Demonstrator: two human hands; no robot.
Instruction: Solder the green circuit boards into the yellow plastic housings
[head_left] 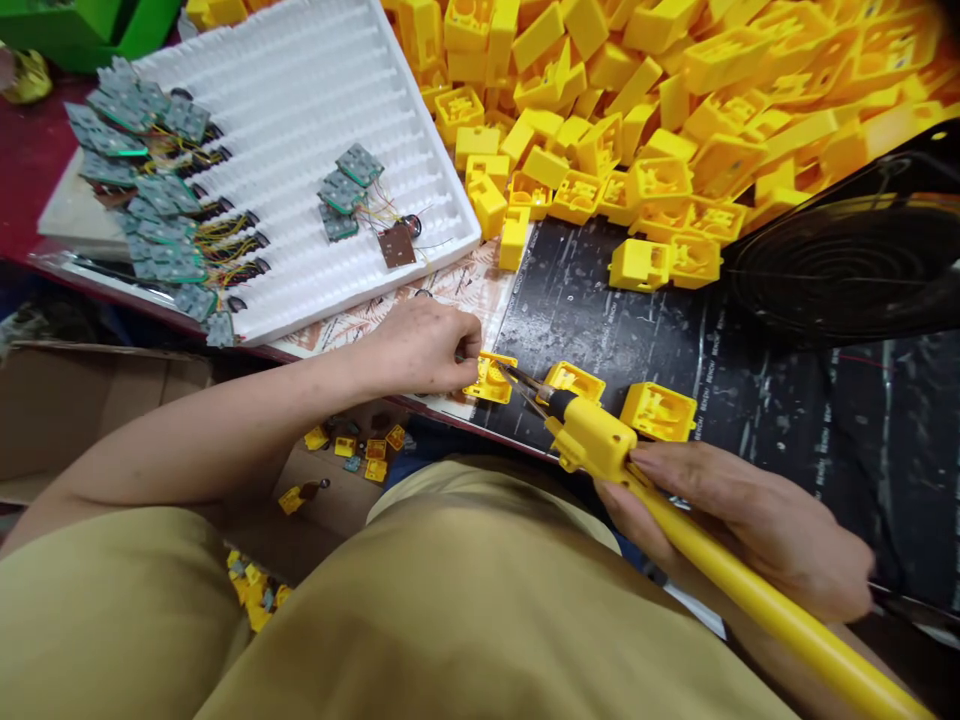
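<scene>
My right hand (750, 510) is wrapped round a yellow soldering iron (596, 435), whose thin metal tips point left. These tips reach over a small open yellow plastic housing (491, 380) near the table's front edge. At that housing's left side, my left hand (427, 345) is closed with thumb and finger pinched together; what they grip, if anything, is hidden. Just right of the tips lies a second open housing (576, 382), partly behind the iron. A third housing (658, 412) sits farther right, its hollow side up.
A white foam tray (315, 110) at the left back carries green circuit boards (161, 225) with wires. Yellow housings (600, 110) are heaped along the back. A black round-grilled device (847, 240) stands at right. Below the table, a cardboard box (322, 520) holds loose parts.
</scene>
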